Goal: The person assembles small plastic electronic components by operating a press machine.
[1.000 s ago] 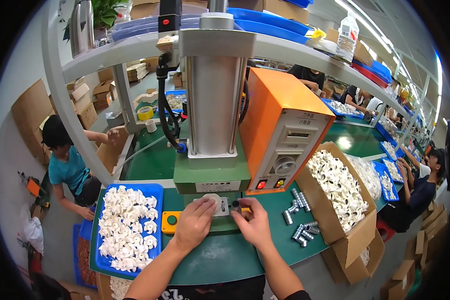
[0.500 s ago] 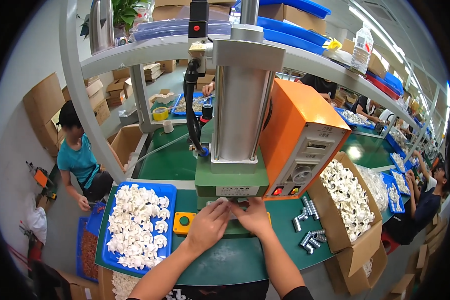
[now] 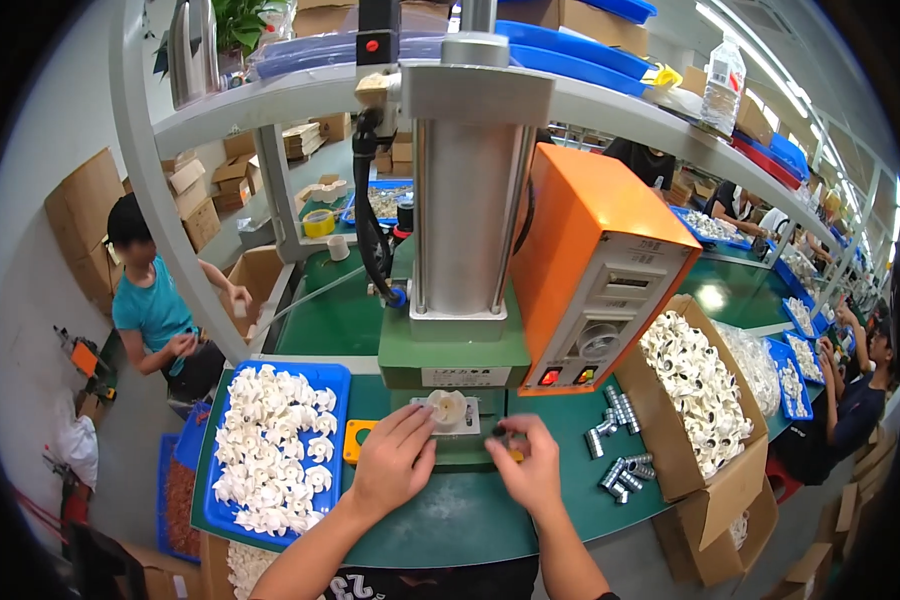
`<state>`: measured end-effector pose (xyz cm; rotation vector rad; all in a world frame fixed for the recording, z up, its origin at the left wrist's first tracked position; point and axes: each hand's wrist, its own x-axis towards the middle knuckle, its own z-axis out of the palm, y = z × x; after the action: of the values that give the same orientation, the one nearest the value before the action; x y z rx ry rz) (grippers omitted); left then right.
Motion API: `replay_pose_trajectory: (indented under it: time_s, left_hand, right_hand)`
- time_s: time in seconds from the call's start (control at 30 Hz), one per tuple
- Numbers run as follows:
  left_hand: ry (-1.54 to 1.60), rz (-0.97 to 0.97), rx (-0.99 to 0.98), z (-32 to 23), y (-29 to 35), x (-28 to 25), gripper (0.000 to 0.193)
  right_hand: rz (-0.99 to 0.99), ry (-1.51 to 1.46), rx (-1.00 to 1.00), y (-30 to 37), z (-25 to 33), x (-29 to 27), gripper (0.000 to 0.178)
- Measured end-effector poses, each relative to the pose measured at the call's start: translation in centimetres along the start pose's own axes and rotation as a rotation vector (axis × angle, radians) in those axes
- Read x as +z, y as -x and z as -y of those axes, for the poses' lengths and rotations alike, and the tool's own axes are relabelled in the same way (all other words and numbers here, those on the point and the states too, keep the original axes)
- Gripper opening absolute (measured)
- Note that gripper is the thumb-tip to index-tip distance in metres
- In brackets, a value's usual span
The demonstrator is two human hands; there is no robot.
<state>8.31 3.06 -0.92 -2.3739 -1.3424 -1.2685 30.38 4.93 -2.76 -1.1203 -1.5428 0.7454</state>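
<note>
A white bladed plastic part (image 3: 448, 408) sits on the metal plate (image 3: 464, 424) under the head of the green bench press (image 3: 452, 345). My left hand (image 3: 395, 458) lies beside it, fingers stretched out and nothing seen in them; the fingertips reach the part's left edge, though contact is unclear. That hand partly covers a yellow button box (image 3: 355, 438). Right of the plate, my right hand (image 3: 532, 468) has its fingers curled round a small dark piece (image 3: 508, 437), mostly hidden and slightly blurred.
A blue tray (image 3: 344, 400) of white bladed parts lies left. On the right are metal cylinders (image 3: 620, 412), a cardboard box (image 3: 660, 455) of white parts and an orange control box (image 3: 580, 250). A person in a teal shirt (image 3: 158, 305) is at left; others work at right.
My hands were together under the press head; they have parted and drawn back, uncovering the white part and the plate. The person at left has raised their hands.
</note>
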Motion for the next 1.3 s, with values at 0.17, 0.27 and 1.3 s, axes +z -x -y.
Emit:
replay_pose_trajectory:
  time_s: [0.17,0.27,1.3]
  left_hand:
    - [0.059,0.064,0.011,-0.7,-3.3,0.7,0.041]
    - [0.069,0.060,-0.015,-0.6,-3.3,1.0,0.041]
    - [-0.149,0.043,-0.400,3.7,4.1,-5.5,0.017]
  right_hand:
    - [0.163,-0.021,-0.025,6.6,-1.7,-0.6,0.032]
    - [0.226,0.073,-0.051,8.1,-2.0,-0.3,0.033]
    - [0.003,0.669,-0.340,1.3,-4.5,-4.5,0.024]
